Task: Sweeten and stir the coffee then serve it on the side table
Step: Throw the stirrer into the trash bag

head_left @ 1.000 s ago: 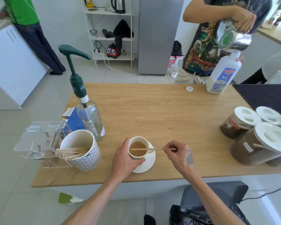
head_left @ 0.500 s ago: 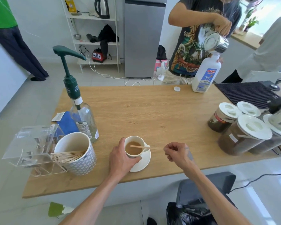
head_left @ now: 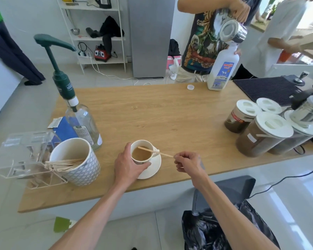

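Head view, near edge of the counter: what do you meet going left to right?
Clear acrylic box → patterned mug of wooden sticks → left hand → coffee cup → right hand → lidded coffee jar.

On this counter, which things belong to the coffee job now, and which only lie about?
In use:
- coffee cup, left hand around it
- saucer under the cup
- wooden stirrer, pinched by right hand
- syrup pump bottle, probably the sweetener

Lying about:
- mug of spare stirrers
- lidded jars
- milk bottle, another person's
- clear acrylic holder
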Demonstrator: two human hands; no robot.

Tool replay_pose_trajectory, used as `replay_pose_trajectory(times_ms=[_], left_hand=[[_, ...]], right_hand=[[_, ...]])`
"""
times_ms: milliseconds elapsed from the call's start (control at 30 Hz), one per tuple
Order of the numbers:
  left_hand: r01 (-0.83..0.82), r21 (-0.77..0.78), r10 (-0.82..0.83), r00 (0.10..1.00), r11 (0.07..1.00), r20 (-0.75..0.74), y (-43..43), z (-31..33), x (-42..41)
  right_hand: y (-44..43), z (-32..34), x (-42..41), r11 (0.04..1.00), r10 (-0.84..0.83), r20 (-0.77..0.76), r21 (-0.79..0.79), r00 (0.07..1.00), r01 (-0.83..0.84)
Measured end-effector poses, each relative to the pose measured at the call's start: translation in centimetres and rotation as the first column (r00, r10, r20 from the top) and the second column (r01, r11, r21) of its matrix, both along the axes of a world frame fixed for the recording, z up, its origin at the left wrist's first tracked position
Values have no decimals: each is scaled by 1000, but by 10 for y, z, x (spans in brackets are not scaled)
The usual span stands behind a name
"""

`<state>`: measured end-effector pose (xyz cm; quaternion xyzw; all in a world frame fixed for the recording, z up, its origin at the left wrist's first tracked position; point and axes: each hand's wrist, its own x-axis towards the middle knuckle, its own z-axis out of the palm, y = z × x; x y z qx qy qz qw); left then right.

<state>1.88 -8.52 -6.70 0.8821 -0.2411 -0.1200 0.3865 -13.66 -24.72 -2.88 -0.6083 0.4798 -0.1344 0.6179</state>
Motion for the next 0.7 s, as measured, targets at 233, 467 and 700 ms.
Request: replay_pose_trajectory(times_ms=[233,467,700], left_hand=[[0,16,1,1000,1000,-10,-1,8,-7],[-10,25,11,1000,1000,-25,1,12,-6],[-24,8,24,999,1000,-22,-3,4,-6]], right_hand=[[1,-1,-4,998,54,-20,-22,998,-54],[-7,4,-49,977,-70,137,208,988,40],[-3,-60,-219,753,-551,60,465,832,465]])
